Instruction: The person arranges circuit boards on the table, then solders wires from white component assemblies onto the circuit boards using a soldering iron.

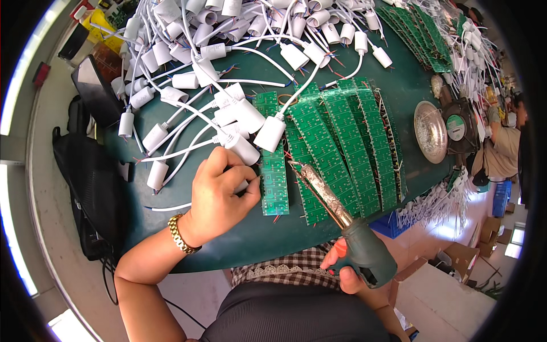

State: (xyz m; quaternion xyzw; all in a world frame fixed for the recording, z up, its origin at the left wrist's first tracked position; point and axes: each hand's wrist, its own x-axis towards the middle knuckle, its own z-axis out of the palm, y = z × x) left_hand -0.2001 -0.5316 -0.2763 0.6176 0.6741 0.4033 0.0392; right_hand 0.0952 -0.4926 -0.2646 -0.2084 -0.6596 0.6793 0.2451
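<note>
My left hand (pixel 219 196) is closed in a pinch at the left edge of a narrow green circuit board strip (pixel 274 191). A small white piece (pixel 241 186) shows between its fingers; whether it is a cable or a socket end is hidden. White cylindrical lamp sockets (pixel 242 149) with cables lie just beyond the fingertips. My right hand (pixel 347 273) grips a dark green soldering gun (pixel 367 251) by its handle. The gun's metal barrel (pixel 325 191) slants up and left, and its tip (pixel 293 164) hovers over or touches the strip's right edge; I cannot tell which.
A large heap of white sockets (pixel 228 23) covers the table's far side. Overlapping green board panels (pixel 342 148) lie right of the strip, with another stack (pixel 416 34) beyond. At right sits a round metal dish (pixel 431 132); at left, a black bag (pixel 85 182). Another person (pixel 501 142) sits far right.
</note>
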